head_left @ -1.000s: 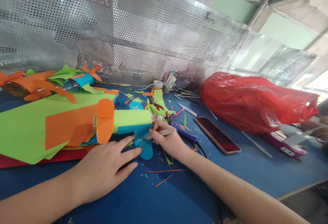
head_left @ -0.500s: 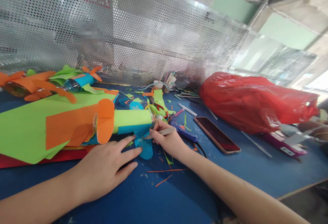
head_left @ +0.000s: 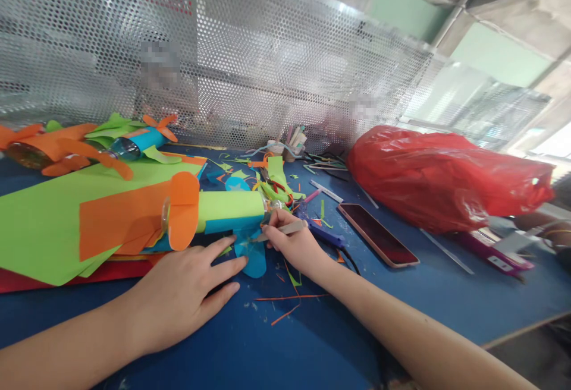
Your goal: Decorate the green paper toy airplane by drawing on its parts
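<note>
A plastic bottle wrapped in lime green paper (head_left: 232, 205) lies on its side, its neck to the right. At its left end is an orange paper tail piece (head_left: 184, 211). A blue paper wing (head_left: 252, 259) with a star drawn on it sticks out toward me. My left hand (head_left: 191, 286) lies flat with fingers spread, its fingertips on the wing's left edge. Pinched in my right hand (head_left: 288, 235) is a light-coloured pen (head_left: 292, 227), its tip down on the wing at the star. Another blue wing (head_left: 237, 184) shows on the bottle's far side.
Green and orange paper sheets (head_left: 40, 217) are stacked at left, with finished paper-covered bottles (head_left: 145, 140) behind. Scissors (head_left: 279, 186), paper scraps and a purple glue gun (head_left: 328, 235) lie near the bottle neck. A phone (head_left: 379, 235) and red plastic bag (head_left: 446, 176) are at right.
My right hand and the pen have shifted very slightly over the star on the blue wing. My left hand and the bottle have stayed in place.
</note>
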{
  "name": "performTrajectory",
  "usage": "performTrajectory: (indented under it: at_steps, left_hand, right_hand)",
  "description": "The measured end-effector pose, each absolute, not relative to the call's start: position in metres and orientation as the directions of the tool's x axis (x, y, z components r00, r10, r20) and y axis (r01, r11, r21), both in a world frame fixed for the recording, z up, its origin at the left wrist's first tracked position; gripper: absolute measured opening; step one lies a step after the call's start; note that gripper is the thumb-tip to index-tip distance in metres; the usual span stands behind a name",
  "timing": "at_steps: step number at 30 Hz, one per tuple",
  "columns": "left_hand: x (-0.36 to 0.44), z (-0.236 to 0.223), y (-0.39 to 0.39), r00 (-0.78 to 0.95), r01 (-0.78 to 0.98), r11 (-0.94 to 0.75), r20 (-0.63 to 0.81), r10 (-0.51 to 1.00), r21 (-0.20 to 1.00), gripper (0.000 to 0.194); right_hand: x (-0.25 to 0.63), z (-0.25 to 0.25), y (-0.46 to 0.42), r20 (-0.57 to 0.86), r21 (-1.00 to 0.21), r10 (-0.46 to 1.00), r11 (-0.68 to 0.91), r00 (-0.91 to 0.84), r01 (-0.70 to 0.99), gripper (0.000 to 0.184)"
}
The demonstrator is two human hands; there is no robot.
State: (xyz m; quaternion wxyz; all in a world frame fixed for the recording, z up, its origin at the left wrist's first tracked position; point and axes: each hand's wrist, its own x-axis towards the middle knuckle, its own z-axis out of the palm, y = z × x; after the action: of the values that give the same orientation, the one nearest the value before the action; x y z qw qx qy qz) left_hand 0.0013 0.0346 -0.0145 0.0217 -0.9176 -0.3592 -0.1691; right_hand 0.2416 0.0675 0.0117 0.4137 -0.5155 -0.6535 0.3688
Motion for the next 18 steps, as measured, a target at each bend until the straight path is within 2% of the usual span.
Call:
performTrajectory:
  at_steps: [18]
  left_hand:
    - [0.0032, -0.0114, 0.0339, 0.703, 0.663, -0.747, 0.308, 0.642, 0.043, 0.049]
  right_hand:
    - [0.2412, 0.0135, 0.0675, 0.146, -0.915, 0.983, 0.178, -0.115, 0.362, 0.021]
